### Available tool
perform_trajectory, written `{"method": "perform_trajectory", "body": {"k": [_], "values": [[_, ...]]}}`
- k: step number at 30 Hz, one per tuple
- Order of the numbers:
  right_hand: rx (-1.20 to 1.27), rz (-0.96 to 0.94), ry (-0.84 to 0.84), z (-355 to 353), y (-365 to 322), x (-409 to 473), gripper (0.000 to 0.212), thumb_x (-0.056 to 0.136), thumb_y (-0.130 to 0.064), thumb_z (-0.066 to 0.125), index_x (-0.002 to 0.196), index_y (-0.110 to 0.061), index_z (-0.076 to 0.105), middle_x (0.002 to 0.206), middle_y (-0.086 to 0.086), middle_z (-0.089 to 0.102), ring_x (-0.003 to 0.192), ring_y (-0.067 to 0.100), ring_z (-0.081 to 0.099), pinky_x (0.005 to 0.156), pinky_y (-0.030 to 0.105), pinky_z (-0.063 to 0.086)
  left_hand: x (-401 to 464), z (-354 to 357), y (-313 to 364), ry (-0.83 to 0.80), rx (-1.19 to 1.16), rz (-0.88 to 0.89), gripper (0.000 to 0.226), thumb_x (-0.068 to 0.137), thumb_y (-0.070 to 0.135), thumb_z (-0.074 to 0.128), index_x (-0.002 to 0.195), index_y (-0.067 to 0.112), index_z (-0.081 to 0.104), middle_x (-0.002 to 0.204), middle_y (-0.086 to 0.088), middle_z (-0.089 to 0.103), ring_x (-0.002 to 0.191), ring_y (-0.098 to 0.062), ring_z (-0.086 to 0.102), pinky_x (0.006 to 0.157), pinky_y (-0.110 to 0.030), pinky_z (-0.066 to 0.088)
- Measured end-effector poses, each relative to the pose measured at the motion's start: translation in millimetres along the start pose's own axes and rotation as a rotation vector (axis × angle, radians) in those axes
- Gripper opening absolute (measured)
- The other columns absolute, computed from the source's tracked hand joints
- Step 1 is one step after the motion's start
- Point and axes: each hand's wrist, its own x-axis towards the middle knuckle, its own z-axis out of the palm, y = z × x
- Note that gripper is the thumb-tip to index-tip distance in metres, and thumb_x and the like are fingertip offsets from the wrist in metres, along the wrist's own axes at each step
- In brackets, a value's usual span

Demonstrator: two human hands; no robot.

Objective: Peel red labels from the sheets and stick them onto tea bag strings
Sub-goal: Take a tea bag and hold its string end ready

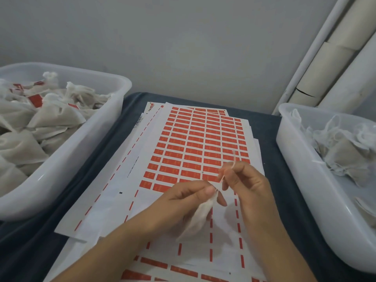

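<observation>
The step in hand looks like readying a string for its label: a tea bag (198, 218) is held above the near part of the label sheets (195, 147), and no peeled label shows in either hand, though one could be hidden behind the fingers.

The left hand (183, 200) comes in from the near left, palm turned inward, with thumb and forefinger pinching the gathered neck of the bag; the pouch hangs below and toward the viewer. The right hand (244, 180) sits just to the right and slightly farther, its fingers curled, pinching the string (234, 161), which runs up from the bag's neck and ends in a loose tail above the knuckles. The two hands are close together, almost touching at the fingertips.

The next move probably calls for freeing one hand, most likely the right, to lift a red label off the top sheet, where full rows of labels lie just beyond the fingers, then folding it around the string near its free end. The string is thin and limp, so it needs to be kept taut.

On the bench (270, 139), the left tub (87, 159) holds bags carrying red labels; the right tub (301, 169) holds bags with bare white strings.
</observation>
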Motion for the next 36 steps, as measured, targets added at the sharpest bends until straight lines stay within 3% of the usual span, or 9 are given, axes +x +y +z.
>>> {"method": "perform_trajectory", "body": {"k": [7, 12, 15, 21, 23, 27, 30, 33, 36], "values": [[0.148, 0.081, 0.182, -6.9, -1.9, 2.2, 0.023, 0.075, -0.040, 0.052, 0.083, -0.020, 0.060, 0.077, -0.006, 0.071, 0.060, 0.017, 0.066, 0.055, 0.017, 0.053, -5.3, 6.0, 5.9, -0.087, 0.108, -0.116, 0.027, 0.074, 0.074, 0.030, 0.078, 0.065, 0.056, 0.090, 0.050, 0.049, 0.086, 0.028, 0.043, 0.072, -0.014, 0.030], [0.367, 0.075, 0.084, -6.6, -5.3, 1.0, 0.024, 0.074, -0.034, 0.052, 0.085, -0.013, 0.059, 0.067, -0.002, 0.069, 0.058, 0.013, 0.067, 0.059, 0.020, 0.055, -3.6, 6.9, 2.4, -0.037, 0.148, -0.020, 0.032, 0.067, 0.078, 0.041, 0.095, 0.064, 0.048, 0.102, 0.042, 0.049, 0.097, 0.017, 0.047, 0.069, -0.012, 0.042], [0.443, 0.093, 0.047, -6.6, -7.1, 0.2, 0.034, 0.065, -0.040, 0.059, 0.085, -0.012, 0.060, 0.068, 0.000, 0.069, 0.058, 0.013, 0.068, 0.059, 0.021, 0.056, -4.1, 8.0, 3.0, 0.008, 0.116, 0.042, 0.019, 0.076, 0.066, 0.044, 0.093, 0.059, 0.051, 0.084, 0.036, 0.054, 0.081, 0.014, 0.052, 0.059, -0.004, 0.041], [0.611, 0.182, 0.088, -6.4, -1.3, 1.1, 0.031, 0.068, -0.034, 0.056, 0.090, -0.013, 0.062, 0.069, 0.002, 0.068, 0.056, 0.012, 0.065, 0.064, 0.024, 0.058, -2.5, 9.3, -1.7, -0.031, 0.025, 0.032, 0.021, 0.083, 0.056, 0.039, 0.084, 0.048, 0.058, 0.075, 0.024, 0.057, 0.068, 0.005, 0.052, 0.062, -0.008, 0.042], [0.663, 0.176, 0.104, -6.7, 0.6, 0.9, 0.030, 0.071, -0.032, 0.056, 0.093, -0.014, 0.063, 0.072, 0.002, 0.068, 0.058, 0.012, 0.066, 0.065, 0.025, 0.058, -1.8, 10.3, -1.5, -0.032, 0.094, 0.011, 0.025, 0.081, 0.063, 0.035, 0.086, 0.048, 0.056, 0.080, 0.023, 0.057, 0.073, 0.005, 0.052, 0.063, -0.006, 0.043], [0.669, 0.068, 0.075, -10.6, -1.9, 1.3, 0.015, 0.074, -0.030, 0.057, 0.077, -0.020, 0.068, 0.073, 0.002, 0.067, 0.064, 0.013, 0.067, 0.064, 0.024, 0.058, -0.5, 10.8, -2.8, 0.156, 0.239, 0.032, 0.035, 0.065, 0.075, 0.036, 0.098, 0.064, 0.040, 0.103, 0.049, 0.038, 0.100, 0.023, 0.038, 0.065, 0.005, 0.038], [0.618, 0.002, 0.007, -10.2, -4.7, -1.1, 0.015, 0.071, -0.033, 0.061, 0.074, -0.022, 0.070, 0.077, 0.001, 0.070, 0.070, 0.016, 0.070, 0.064, 0.022, 0.056, 0.9, 4.9, -5.4, 0.372, 0.102, 0.130, 0.030, 0.077, 0.064, 0.043, 0.078, 0.039, 0.061, 0.081, 0.026, 0.059, 0.078, 0.004, 0.057, 0.063, -0.003, 0.043], [0.457, -0.077, -0.093, -6.5, -5.9, -4.3, 0.018, 0.075, -0.038, 0.062, 0.079, -0.022, 0.069, 0.082, 0.001, 0.072, 0.080, 0.022, 0.071, 0.070, 0.023, 0.055, 0.1, 7.2, -3.0, 0.087, -0.071, -0.075, 0.051, 0.079, 0.068, 0.036, 0.072, 0.033, 0.073, 0.061, 0.009, 0.063, 0.051, -0.004, 0.054, 0.053, -0.010, 0.043], [0.256, -0.117, -0.237, 4.3, -6.2, -7.1, 0.026, 0.079, -0.040, 0.063, 0.083, -0.014, 0.066, 0.083, 0.001, 0.073, 0.081, 0.022, 0.071, 0.068, 0.024, 0.056, 6.2, 6.4, -3.3, 0.044, -0.287, -0.227, 0.053, 0.081, 0.065, 0.031, 0.066, 0.031, 0.069, 0.061, 0.002, 0.060, 0.047, -0.005, 0.049, 0.049, -0.017, 0.040]]}}
